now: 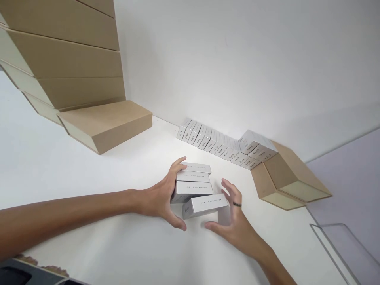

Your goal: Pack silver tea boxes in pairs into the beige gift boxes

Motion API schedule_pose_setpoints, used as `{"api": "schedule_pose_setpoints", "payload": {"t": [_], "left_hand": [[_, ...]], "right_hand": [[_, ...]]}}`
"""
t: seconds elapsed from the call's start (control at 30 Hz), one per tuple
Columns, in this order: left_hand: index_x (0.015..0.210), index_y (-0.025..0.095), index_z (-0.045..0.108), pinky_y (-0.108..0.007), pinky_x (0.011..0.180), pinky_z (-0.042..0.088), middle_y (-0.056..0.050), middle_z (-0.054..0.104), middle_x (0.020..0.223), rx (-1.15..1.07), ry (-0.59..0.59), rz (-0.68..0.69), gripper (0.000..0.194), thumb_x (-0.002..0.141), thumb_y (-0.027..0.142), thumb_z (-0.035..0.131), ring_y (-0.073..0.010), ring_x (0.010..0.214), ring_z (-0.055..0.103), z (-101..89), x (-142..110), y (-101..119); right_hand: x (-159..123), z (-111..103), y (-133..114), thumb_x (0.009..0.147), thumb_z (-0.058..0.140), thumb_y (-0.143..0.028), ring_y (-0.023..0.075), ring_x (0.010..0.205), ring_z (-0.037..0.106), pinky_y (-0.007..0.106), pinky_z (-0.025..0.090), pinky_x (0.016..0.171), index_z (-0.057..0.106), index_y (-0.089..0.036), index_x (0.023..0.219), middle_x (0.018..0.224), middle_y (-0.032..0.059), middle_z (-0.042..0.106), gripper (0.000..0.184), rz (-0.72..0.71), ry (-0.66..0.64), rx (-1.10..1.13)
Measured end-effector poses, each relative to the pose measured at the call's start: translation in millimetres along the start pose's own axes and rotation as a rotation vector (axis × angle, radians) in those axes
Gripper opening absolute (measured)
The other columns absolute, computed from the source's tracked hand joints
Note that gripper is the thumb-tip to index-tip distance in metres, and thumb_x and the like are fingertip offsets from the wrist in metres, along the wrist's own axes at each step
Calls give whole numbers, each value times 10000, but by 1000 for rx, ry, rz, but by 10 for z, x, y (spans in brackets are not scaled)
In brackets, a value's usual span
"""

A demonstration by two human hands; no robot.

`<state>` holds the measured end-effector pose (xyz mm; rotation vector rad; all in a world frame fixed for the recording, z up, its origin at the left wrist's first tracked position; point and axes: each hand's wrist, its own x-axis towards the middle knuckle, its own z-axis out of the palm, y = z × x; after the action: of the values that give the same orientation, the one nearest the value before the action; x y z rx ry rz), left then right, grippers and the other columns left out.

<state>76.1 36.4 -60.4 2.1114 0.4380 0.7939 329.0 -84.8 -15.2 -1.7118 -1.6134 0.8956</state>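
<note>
Several small white boxes [194, 187] with fine dark print stand in a short row on the white table. The nearest box [204, 205] sits askew, turned away from the line of the others. Along the row's left side lies my left hand [166, 194], its fingertips touching the farthest box [196, 168] and its thumb stretched out near the front one. My right hand [233, 219], with a dark ring, is spread beside the right end of the nearest box. Its fingers are apart and hold nothing; whether they touch the box I cannot tell.
A long row of similar white boxes [210, 139] runs along the wall, a few stacked at its right end. Brown cartons [279, 178] lean beside them. A tall stack of brown cartons [83, 91] rises at left, one lying flat [118, 118]. A wire frame [329, 237] hangs at the right edge.
</note>
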Motion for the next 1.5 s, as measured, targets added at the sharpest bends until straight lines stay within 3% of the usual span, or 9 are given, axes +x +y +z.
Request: {"api": "schedule_pose_setpoints", "payload": {"t": [0.27, 0.4, 0.53, 0.63, 0.8, 0.97, 1.13, 1.37, 1.5], "left_hand": [[1465, 310, 78, -504, 986, 527, -146, 347, 1364, -44, -62, 112, 1107, 627, 224, 796, -371, 1302, 446, -122, 49, 73], [1497, 299, 43, -526, 1044, 504, -133, 448, 1347, -88, -177, -48, 1121, 679, 265, 809, -359, 1335, 459, -265, -42, 89], [1519, 312, 3, -553, 1082, 482, -176, 293, 1515, -162, -184, -45, 1250, 627, 315, 879, -382, 1393, 412, -263, 15, 100], [1535, 319, -42, -576, 1106, 454, -195, 160, 1577, -156, -170, -36, 1349, 580, 339, 911, -421, 1450, 323, -233, 86, 92], [1538, 311, -55, -578, 1086, 458, -166, 325, 1463, -168, -183, -59, 1339, 600, 349, 901, -390, 1388, 399, -223, 131, 81], [1505, 307, 13, -541, 1030, 495, -167, 348, 1427, -176, -150, 6, 1241, 617, 323, 879, -366, 1328, 441, -236, 187, 44], [1471, 326, 75, -466, 894, 560, -123, 437, 1299, -193, -163, -7, 1080, 684, 282, 812, -309, 1177, 541, -296, 216, 5], [1431, 331, 119, -510, 954, 530, -122, 414, 1327, -148, -116, -10, 1114, 616, 318, 877, -336, 1233, 499, -307, 236, -7], [1422, 309, 124, -505, 942, 533, -129, 392, 1315, -128, -99, -37, 1081, 622, 294, 851, -327, 1209, 511, -290, 233, 23]], "right_hand": [[343, 201, -152, 700, 898, -339, 218, 1490, 345, 487, 373, 1178, -138, -458, 1533, 1651, 84, 246, 1335, -71, -262, 374], [380, 123, -87, 566, 972, -295, 265, 1492, 350, 529, 374, 1167, -215, -408, 1536, 1612, 131, 321, 1537, -55, -313, 334], [429, 159, -103, 571, 968, -368, 293, 1502, 327, 563, 349, 1174, -224, -402, 1535, 1608, 145, 319, 1533, -94, -364, 213], [432, 131, -84, 555, 965, -443, 313, 1548, 203, 606, 260, 1205, -238, -399, 1532, 1662, 146, 172, 1551, -83, -354, 143], [563, -186, 55, 443, 995, -494, 320, 1575, -76, 607, 132, 1243, -243, -430, 1536, 1694, 53, -164, 1652, -78, -256, 16], [928, -405, -1, 454, 936, -658, 271, 1573, -116, 535, 124, 1263, -258, -397, 1540, 1696, 49, -170, 1635, -85, -481, -2], [1081, -303, 53, 428, 925, -695, 296, 1579, 7, 537, 132, 1264, -113, -424, 1560, 1694, 70, -21, 1559, -212, -432, 103], [781, -59, 221, 409, 969, -619, 356, 1504, 275, 592, 278, 1211, -14, -452, 1515, 1617, 113, 168, 1489, -162, -306, 244], [682, 31, 160, 448, 1001, -485, 330, 1552, 100, 588, 263, 1221, 140, -451, 1429, 1642, 63, -22, 1305, -181, -218, 171]]}}
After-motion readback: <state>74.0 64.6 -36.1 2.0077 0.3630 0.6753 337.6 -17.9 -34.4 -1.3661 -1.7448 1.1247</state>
